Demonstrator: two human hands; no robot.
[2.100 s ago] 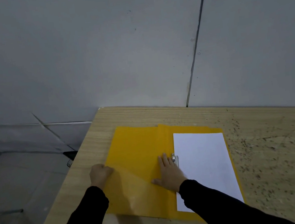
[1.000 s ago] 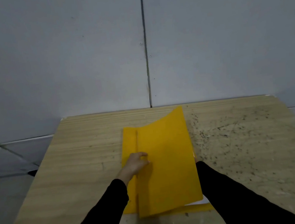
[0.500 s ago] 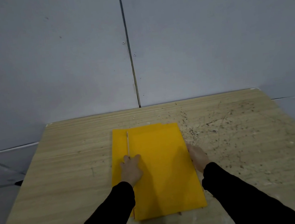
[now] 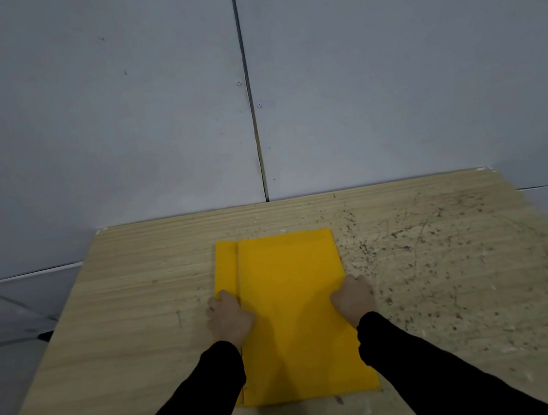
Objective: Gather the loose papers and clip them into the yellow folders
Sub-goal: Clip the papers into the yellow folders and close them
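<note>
step: yellow folder (image 4: 295, 308) lies shut, held flat near the middle of the table (image 4: 140, 310) | left hand (image 4: 229, 318) is curled onto its 9 o'clock edge, right hand (image 4: 353, 301) onto its 3 o'clock edge | next: probably to be lifted aside, with both grips kept even

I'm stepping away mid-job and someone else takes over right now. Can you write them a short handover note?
Left hand: fingers curled, gripping the yellow folder at its left, spine edge.
Right hand: fingers curled round the folder's right edge.
Folder: closed, lying flat on the wooden table.
Done: this folder is shut; its contents are hidden.
Left: probably set it aside. No loose papers or other folders show in this view, so look for them off-frame.
</note>
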